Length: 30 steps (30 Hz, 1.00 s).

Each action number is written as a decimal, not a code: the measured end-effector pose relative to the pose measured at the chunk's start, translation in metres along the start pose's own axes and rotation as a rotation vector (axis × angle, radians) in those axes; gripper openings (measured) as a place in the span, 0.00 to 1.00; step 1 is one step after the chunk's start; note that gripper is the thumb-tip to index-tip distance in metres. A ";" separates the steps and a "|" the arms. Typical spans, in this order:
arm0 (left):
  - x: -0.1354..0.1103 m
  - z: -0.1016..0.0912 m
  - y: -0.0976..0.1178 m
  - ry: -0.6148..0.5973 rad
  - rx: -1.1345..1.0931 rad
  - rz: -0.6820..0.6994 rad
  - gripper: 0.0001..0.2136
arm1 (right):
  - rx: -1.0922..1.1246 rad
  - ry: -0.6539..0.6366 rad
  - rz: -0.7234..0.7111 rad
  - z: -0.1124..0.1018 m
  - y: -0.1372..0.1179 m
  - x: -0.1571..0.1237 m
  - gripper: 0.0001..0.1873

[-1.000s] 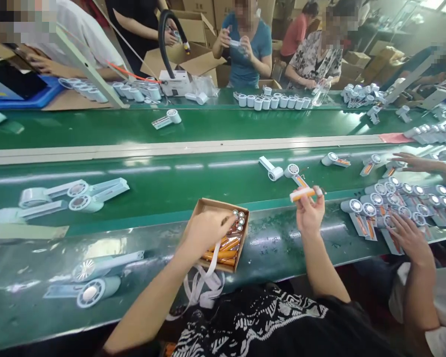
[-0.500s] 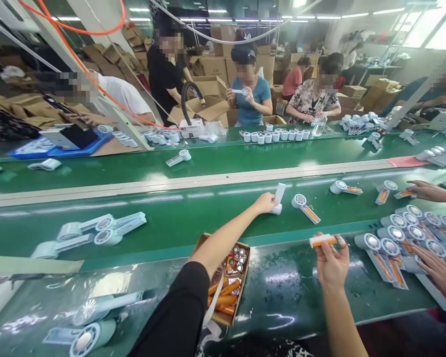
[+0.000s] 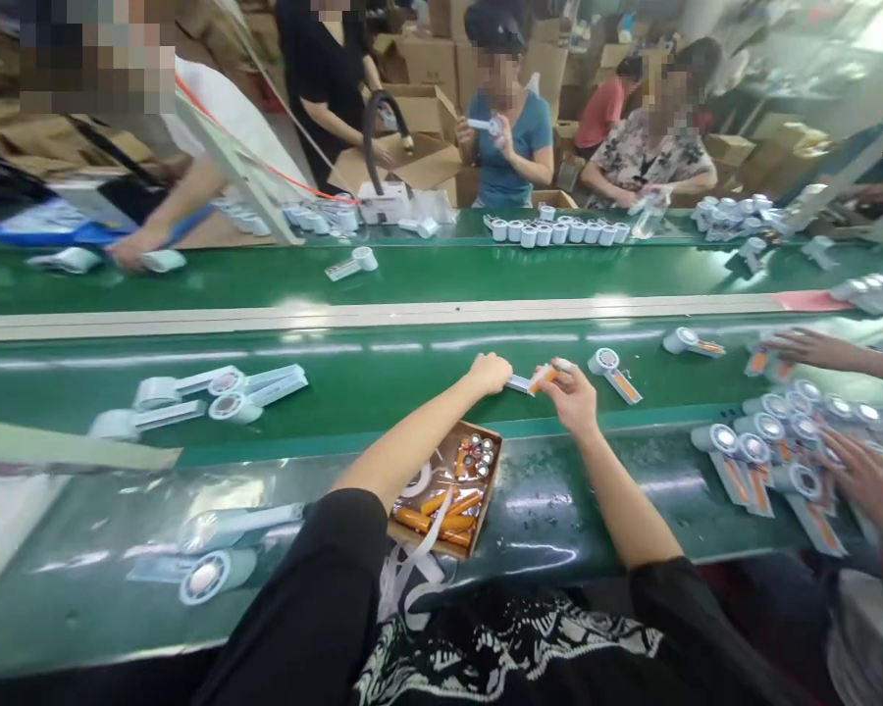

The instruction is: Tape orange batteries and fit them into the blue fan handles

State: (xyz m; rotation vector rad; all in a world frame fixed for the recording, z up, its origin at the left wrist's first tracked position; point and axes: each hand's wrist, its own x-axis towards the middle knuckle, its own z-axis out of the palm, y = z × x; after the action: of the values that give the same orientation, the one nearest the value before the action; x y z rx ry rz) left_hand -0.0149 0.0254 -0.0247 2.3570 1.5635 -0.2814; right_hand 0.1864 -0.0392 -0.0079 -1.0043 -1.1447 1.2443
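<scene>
Over the near green belt, my left hand [image 3: 492, 373] is closed round a small white handheld fan, its head mostly hidden by my fingers. The fan's open handle [image 3: 520, 383] sticks out to the right. My right hand [image 3: 572, 394] pinches an orange cylindrical battery [image 3: 545, 378] with a white strip on it, held at the end of that handle. Whether battery and handle touch, I cannot tell. Just right of my right hand lies another fan [image 3: 616, 375] with orange in its handle. Below my left forearm stands a cardboard box [image 3: 492, 495] holding orange batteries [image 3: 457, 522] and round metal parts.
Several fans [image 3: 236, 405] lie on the belt at left, and two more [image 3: 204, 577] on the near ledge. At right, a co-worker's hands [image 3: 857, 461] are by a cluster of fans [image 3: 754, 446]. Other people work behind the far belt [image 3: 265, 282].
My left hand has turned the fan's handle from upright to lying rightward. My right hand has brought the orange battery up and left to it. At far left, a co-worker's hand has reached a fan.
</scene>
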 end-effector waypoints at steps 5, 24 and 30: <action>-0.001 0.003 0.010 0.006 0.013 0.059 0.12 | -0.070 -0.023 0.032 -0.006 0.009 0.014 0.26; 0.012 -0.016 0.016 -0.008 -0.204 -0.003 0.14 | -0.751 -0.113 -0.063 -0.035 0.046 0.038 0.20; 0.013 -0.012 0.024 0.042 -0.278 -0.060 0.17 | -1.073 -0.325 -0.114 -0.039 0.036 0.044 0.18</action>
State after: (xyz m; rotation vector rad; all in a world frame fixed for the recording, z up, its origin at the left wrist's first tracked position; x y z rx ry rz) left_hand 0.0125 0.0322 -0.0146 2.1188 1.5802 -0.0242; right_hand 0.2175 0.0092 -0.0458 -1.4876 -2.1888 0.6537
